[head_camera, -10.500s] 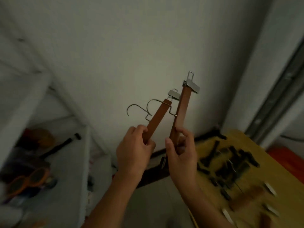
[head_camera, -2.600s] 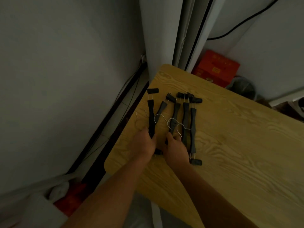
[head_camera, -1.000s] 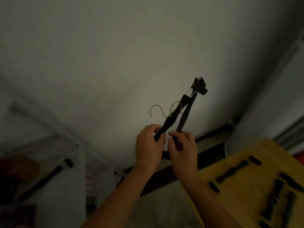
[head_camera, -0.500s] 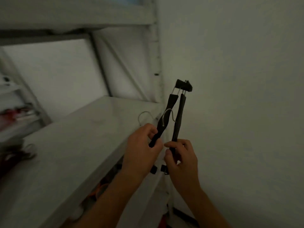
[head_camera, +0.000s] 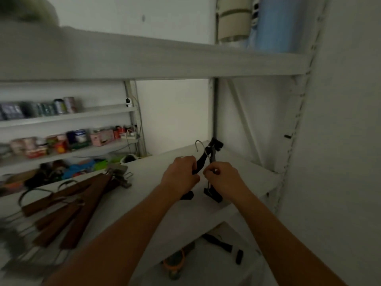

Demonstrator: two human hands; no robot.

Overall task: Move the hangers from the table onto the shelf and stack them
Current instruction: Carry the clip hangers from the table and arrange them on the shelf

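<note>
Black hangers [head_camera: 203,159], 2 of them, sit pinched in closed fingers: the left hand [head_camera: 181,176] grips one bar, the right hand [head_camera: 223,178] the other. Their long axes run up and away from the fingertips, meeting at the far clips, with the near clips hanging just below the knuckles, close over the white shelf [head_camera: 255,172]. Brown wooden hangers [head_camera: 70,205] lie stacked well to the left of the left hand, which is the nearer one. Setting down likely means tipping both bars flat, leftward.
</note>
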